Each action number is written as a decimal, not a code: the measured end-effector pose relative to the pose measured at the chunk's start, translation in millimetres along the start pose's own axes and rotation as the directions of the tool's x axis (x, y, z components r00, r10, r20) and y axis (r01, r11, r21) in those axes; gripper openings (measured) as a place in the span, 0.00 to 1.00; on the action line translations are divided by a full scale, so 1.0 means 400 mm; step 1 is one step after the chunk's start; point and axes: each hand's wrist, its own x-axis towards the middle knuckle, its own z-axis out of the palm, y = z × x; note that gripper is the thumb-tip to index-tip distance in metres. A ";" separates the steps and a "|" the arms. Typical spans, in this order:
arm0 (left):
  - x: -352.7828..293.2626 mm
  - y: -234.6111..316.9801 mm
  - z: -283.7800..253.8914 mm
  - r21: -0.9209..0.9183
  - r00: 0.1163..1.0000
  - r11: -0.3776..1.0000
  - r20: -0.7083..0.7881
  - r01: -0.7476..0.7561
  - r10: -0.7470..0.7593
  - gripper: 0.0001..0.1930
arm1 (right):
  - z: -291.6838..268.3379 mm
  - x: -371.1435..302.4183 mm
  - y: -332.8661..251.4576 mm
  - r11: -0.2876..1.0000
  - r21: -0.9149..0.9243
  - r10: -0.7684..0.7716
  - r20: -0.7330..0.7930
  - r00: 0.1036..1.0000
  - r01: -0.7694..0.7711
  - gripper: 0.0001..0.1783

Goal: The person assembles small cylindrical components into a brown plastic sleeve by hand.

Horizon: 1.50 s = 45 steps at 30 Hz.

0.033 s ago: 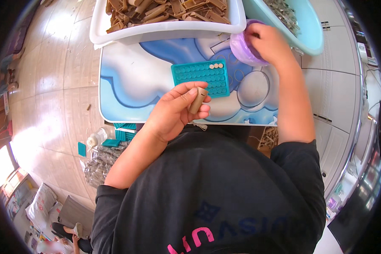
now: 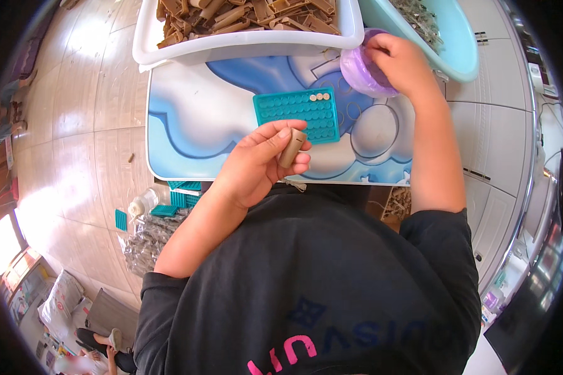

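Observation:
My left hand is closed round a short tan plastic tube with a dark slit near its upper end. It holds the tube above the near edge of the teal tray, which has rows of round cups. Three small pale discs sit in the tray's far row. At the far right, my right hand reaches into a purple bowl, fingers curled in a pinch. Its fingertips are partly hidden, and I cannot make out what lies between them.
A white bin full of brown plastic parts stands at the table's far side. Beside it is a light-blue tub of clear pieces. The patterned table has rounded corners. Bagged parts and teal trays lie at lower left.

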 end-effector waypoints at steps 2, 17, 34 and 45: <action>0.001 -0.004 0.001 -0.019 1.000 1.000 -0.022 -0.005 0.005 0.17 | 0.003 -0.013 0.035 0.992 0.127 0.006 -0.052 0.999 0.001 0.11; -0.009 -0.036 0.008 -0.115 0.999 0.993 0.042 -0.029 0.034 0.14 | 0.024 -0.082 0.056 0.915 0.383 0.034 -0.390 0.920 0.129 0.09; -0.016 -0.044 0.007 -0.139 0.997 0.988 0.035 -0.069 0.074 0.16 | 0.028 -0.155 -0.020 0.991 -0.024 -0.124 -0.571 0.812 0.134 0.10; -0.016 -0.045 0.001 -0.172 0.997 0.983 0.036 -0.065 0.072 0.16 | 0.063 -0.129 0.043 0.906 0.273 -0.045 -0.698 0.714 0.324 0.07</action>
